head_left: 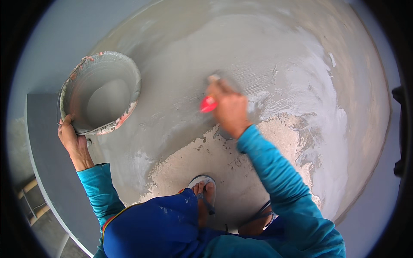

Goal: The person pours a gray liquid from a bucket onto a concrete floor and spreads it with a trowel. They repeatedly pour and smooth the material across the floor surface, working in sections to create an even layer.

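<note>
My left hand (72, 136) grips the near-left rim of a bucket (130, 112), its thumb over the edge. Grey slurry (108, 101) lies inside, and dried grey crust with patches of red coats the rim. The bucket is at the left, over the coated floor. In the middle, my right hand (230, 105) is closed round a brush with a red handle (208, 104). Motion smears its head, close to the wet grey coating (180, 81). Streaks run through the coating to the right of that hand.
Bare beige floor (193, 159) stretches in front of my sandalled foot (206, 191). Pale wet coating (327, 137) curves along the right, below a wall. A dark grey ledge (51, 159) with a white edge stands at the left, with a lower area beyond it.
</note>
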`<state>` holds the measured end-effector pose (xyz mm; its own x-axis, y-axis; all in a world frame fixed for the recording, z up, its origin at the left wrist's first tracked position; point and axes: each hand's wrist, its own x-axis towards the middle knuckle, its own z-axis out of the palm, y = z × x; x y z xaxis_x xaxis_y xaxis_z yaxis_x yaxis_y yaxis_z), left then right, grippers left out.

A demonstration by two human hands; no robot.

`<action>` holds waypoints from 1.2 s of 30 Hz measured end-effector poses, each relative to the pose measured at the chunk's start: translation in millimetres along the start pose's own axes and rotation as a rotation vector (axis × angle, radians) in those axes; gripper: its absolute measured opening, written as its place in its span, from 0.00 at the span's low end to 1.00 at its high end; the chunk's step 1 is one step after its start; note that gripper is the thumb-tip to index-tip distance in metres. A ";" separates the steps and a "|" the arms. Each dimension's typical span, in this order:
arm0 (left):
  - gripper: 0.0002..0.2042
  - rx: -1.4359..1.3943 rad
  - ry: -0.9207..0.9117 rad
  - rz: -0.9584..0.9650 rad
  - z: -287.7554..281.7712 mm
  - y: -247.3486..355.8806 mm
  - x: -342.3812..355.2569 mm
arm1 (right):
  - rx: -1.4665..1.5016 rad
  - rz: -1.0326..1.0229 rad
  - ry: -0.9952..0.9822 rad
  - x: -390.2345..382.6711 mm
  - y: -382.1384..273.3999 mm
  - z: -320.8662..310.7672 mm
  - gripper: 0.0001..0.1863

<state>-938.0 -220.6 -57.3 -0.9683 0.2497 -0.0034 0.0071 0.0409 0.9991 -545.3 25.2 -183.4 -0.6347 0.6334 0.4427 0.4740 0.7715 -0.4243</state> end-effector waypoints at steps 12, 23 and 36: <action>0.13 0.048 -0.061 0.020 14.8 13.7 -13.1 | 0.789 0.486 -0.320 -7.1 -32.8 18.9 0.12; 0.13 0.076 -0.141 0.045 54.7 10.3 -30.4 | -0.227 0.297 0.148 -9.2 166.5 -97.8 0.03; 0.09 0.094 -0.275 -0.001 135.9 40.2 -80.9 | 0.793 0.482 -0.131 21.3 193.9 -99.2 0.07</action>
<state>-825.5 -107.6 -22.5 -0.8644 0.5020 -0.0285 0.0417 0.1281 0.9909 -406.3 194.1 -177.9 -0.5646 0.8253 0.0064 0.1803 0.1309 -0.9749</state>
